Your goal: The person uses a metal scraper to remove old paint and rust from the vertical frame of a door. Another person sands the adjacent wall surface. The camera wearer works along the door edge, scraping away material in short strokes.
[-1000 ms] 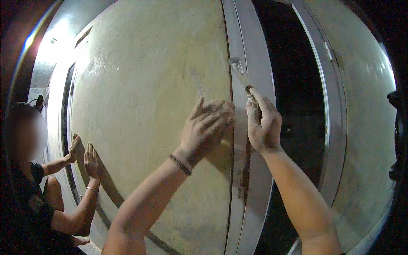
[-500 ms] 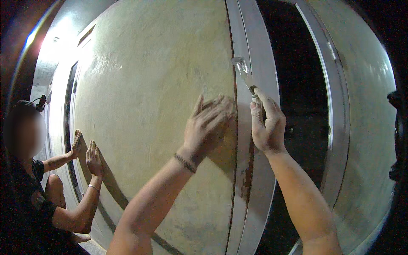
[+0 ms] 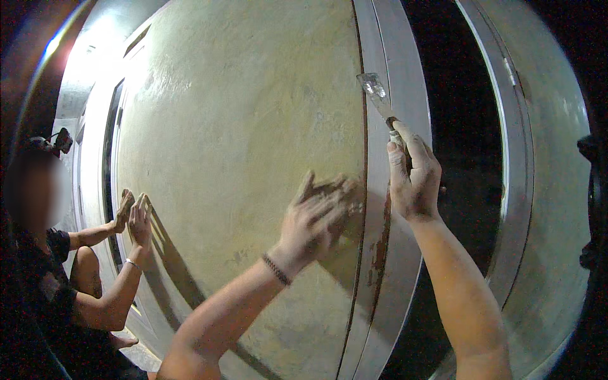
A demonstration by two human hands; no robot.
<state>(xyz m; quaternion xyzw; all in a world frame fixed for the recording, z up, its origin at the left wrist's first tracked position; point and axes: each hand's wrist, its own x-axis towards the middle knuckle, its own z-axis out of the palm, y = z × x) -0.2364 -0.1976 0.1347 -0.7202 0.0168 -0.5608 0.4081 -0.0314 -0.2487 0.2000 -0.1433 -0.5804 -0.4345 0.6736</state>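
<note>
Shifted hands: since half a second ago our left hand (image 3: 313, 221) has come lower on the wall (image 3: 240, 126), leaving a pale scuff (image 3: 328, 123) well above it; our right hand (image 3: 415, 180) and its scraper (image 3: 373, 88) sit a little higher and further right in the frame
Co-worker: at far left we see a person (image 3: 38, 278) in dark clothes, one knee raised; both of their hands (image 3: 139, 221) are up at the wall
Left hand: just right of centre; fingers blurred, stretched nearly straight, thumb apart; whether anything lies under our palm, we cannot tell; a dark bracelet (image 3: 277, 269) rings our wrist
Grey post: a tall door post (image 3: 405, 82) right of centre; a brown streak (image 3: 380, 247) shows in its lower half
Right hand: fingers curled closed round the scraper's handle; its blade points up and left, over the post's left strip
Dark gap: a black opening (image 3: 456, 158) right of our hand; beyond it, a second post (image 3: 520, 190) with a pale hinge (image 3: 510, 71)
</note>
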